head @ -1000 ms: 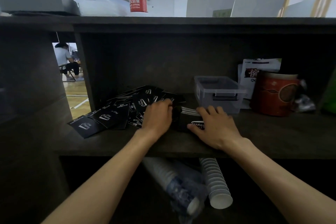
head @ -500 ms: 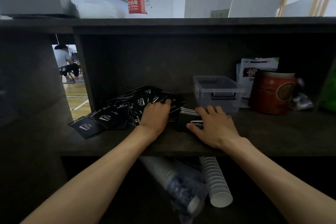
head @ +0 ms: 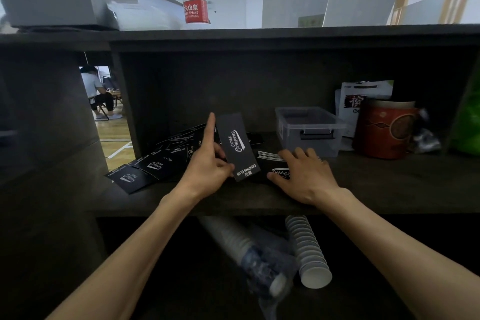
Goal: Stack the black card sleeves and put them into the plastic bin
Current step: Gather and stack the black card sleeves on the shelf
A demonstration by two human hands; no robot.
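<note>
At about 9 o'clock from the hands, a loose pile (head: 158, 163) of black sleeves lies spread on the shelf (head: 389, 184), many of them overlapping. The left hand (head: 207, 163) holds one sleeve (head: 237, 147) lifted above the shelf; the thumb and the curled fingers pinch its lower left edge, and the index finger points up along its long side. The sleeve stands nearly upright, tilted a little, with the white print facing the camera.

Just at 3 o'clock from it, the right hand (head: 305, 174) lies flat with straight fingers on the stack (head: 275, 163) and presses it down. The two hands are near each other but do not touch.

At 1 o'clock from the right hand stands the bin (head: 309, 130), clear, without lid, just behind the stack. I cannot tell if anything is inside.

The sleeve looks thin, light and rather stiff, like card, and I think its smooth face can slide easily on the others. It is better to take it by the edges, and to grip the whole stack on both long sides so it does not fan out.
</note>
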